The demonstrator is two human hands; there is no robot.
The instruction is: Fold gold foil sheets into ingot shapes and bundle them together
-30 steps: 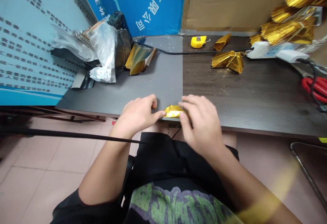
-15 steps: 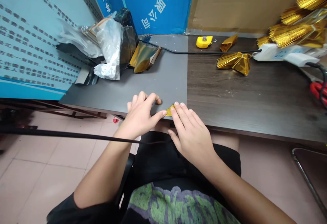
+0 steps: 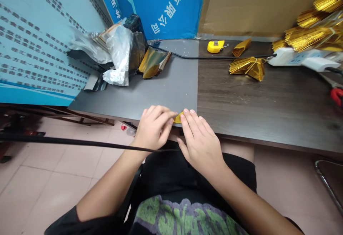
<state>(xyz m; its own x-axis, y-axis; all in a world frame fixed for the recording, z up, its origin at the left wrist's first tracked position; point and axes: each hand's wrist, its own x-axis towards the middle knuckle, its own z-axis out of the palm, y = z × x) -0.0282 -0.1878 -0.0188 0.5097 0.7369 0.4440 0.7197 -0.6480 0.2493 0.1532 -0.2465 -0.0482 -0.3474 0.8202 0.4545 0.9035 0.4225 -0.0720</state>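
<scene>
Left hand (image 3: 154,127) has brought its index down beside the thumb since the earlier frame, both now at the left end of the gold foil piece (image 3: 178,119), frame centre, by the front edge of the desk (image 3: 241,108); can't tell if it's pinched. Right hand (image 3: 202,142) lies flat over the foil's right part, fingers straight, clasping nothing.

foil piece (image 3: 177,118) at the near edge of the surface (image 3: 268,106), left hand (image 3: 153,127) at its left, right hand (image 3: 202,140) partly over it; behind, from left to right: plastic bag (image 3: 119,49), foil sheets (image 3: 153,63), tape measure (image 3: 215,47), foil bundle (image 3: 248,68), power strip (image 3: 285,57); cable (image 3: 211,58) before the tape measure, cardboard (image 3: 249,9) behind it
</scene>
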